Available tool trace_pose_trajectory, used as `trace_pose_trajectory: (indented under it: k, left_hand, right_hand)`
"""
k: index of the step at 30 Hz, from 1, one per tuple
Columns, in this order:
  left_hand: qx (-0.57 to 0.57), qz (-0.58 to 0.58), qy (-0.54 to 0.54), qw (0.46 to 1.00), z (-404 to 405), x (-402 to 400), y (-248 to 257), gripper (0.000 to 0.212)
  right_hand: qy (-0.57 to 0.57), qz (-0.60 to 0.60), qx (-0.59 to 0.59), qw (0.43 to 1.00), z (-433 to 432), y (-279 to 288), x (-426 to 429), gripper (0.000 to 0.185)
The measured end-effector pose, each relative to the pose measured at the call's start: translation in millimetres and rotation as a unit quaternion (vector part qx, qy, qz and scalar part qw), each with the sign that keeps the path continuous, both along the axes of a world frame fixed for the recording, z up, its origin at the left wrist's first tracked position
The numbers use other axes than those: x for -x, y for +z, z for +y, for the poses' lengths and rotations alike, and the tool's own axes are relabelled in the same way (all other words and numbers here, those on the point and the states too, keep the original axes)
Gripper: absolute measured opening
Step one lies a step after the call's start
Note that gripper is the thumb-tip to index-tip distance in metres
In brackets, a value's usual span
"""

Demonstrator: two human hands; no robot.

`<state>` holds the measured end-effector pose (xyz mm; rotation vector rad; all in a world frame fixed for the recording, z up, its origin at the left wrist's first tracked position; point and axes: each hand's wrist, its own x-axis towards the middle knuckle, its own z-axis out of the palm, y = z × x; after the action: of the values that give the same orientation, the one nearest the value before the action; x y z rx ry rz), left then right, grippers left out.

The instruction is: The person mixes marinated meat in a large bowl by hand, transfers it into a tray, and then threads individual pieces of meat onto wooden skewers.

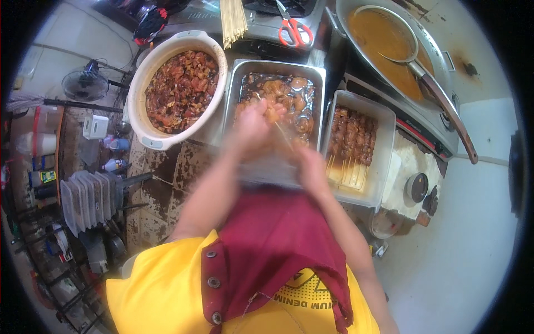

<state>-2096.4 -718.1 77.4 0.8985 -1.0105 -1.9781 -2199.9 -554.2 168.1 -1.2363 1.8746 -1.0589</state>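
My left hand is blurred over a steel tray of pale marinated meat in dark liquid. Its fingers are curled around a piece of meat. Lower and to the right, my right hand grips a thin bamboo skewer, which slants up to the meat in the left hand. How many pieces are on it is hard to tell through the blur. Beside the tray on the right, a plastic container holds several rows of skewered meat, sticks towards me.
A white oval tub of darker chopped meat stands left. Bamboo skewers and red-handled scissors lie on the stove at the back. Back right, a large pan of brown sauce holds a wooden-handled strainer, its handle jutting out.
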Motion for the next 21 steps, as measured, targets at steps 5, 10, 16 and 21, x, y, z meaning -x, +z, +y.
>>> trace_pose_trajectory:
  k: [5, 10, 16, 21]
  left_hand:
    - [0.045, 0.002, 0.014, 0.999, 10, -9, -65, 0.027]
    - [0.020, -0.103, -0.021, 0.994, 17, 4, 8, 0.037]
    - [0.433, -0.473, -0.127, 0.757, 12, -18, 7, 0.035]
    - [0.338, -0.453, -0.171, 0.807, 1, -20, 2, 0.024]
  right_hand:
    - [-0.039, -0.118, -0.102, 0.987, -39, -30, -4, 0.021]
    - [-0.072, -0.062, -0.036, 0.995, -34, -33, 10, 0.018]
    - [-0.123, -0.119, -0.037, 0.985, -8, -28, 20, 0.019]
    - [-0.111, -0.120, -0.058, 0.985, 4, -21, 27, 0.022]
